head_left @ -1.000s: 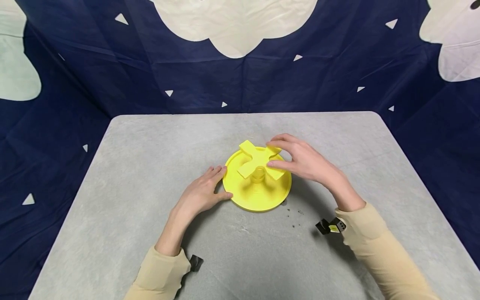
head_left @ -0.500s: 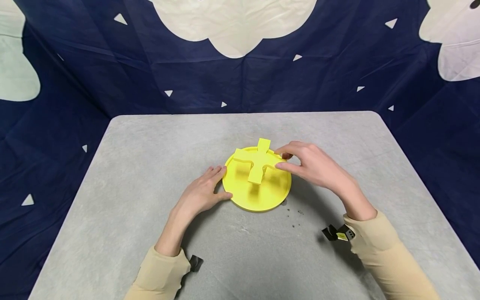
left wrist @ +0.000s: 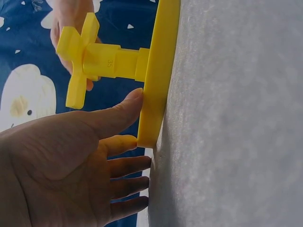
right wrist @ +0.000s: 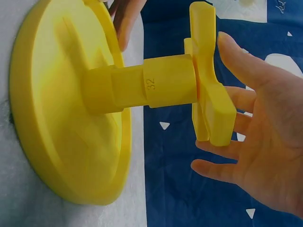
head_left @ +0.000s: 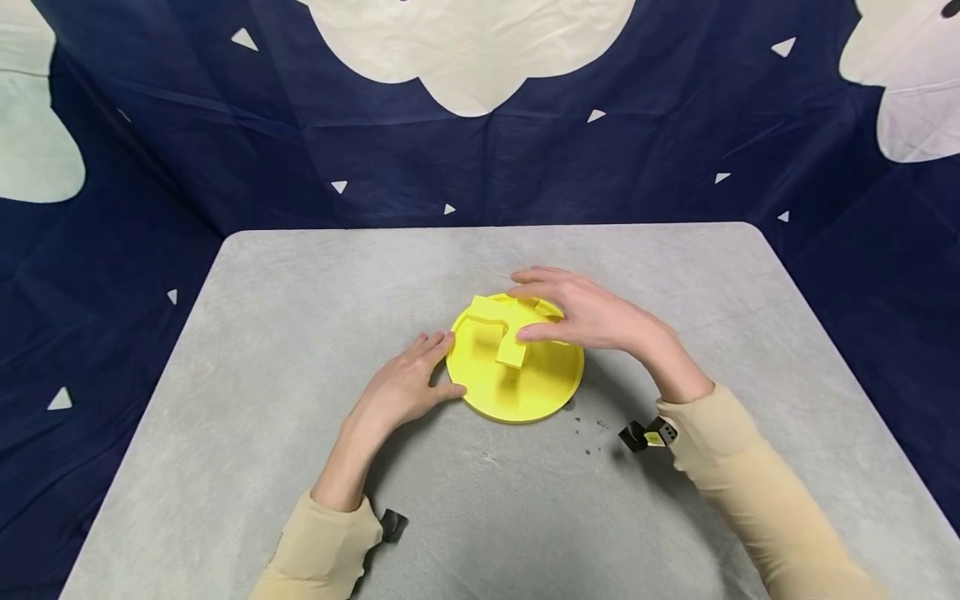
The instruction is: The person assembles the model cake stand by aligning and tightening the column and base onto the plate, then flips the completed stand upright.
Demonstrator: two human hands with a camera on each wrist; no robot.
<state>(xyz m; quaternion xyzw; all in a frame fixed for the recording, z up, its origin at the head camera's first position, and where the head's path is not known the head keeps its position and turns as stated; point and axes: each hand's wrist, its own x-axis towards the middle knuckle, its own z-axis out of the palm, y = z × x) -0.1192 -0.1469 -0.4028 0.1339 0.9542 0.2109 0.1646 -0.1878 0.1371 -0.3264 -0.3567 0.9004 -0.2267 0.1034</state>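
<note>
A yellow round base (head_left: 540, 387) with a raised rim lies flat on the table. From its middle rises a stepped post (right wrist: 170, 81) topped by a four-armed cross handle (head_left: 491, 312). At the base's left edge my left hand (head_left: 401, 385) rests with straight fingers; thumb and index finger touch the rim, the other fingers reach the tabletop. My right hand (head_left: 592, 312) is spread loosely about the cross handle, covering its right side in the head view. In the right wrist view the thumb lies at one arm (right wrist: 202, 38), while fingertips extend past the others.
The grey table (head_left: 300, 317) extends around the base. Small dark specks (head_left: 587, 451) mark it at the lower right of the base. A dark blue curtain (head_left: 390, 158) with white shapes hangs behind. Each sleeve carries a small black device (head_left: 648, 435).
The cross handle turned between one second and half a second ago, then stayed put. Since then my right hand has shifted left and farther over it. My left hand has not moved.
</note>
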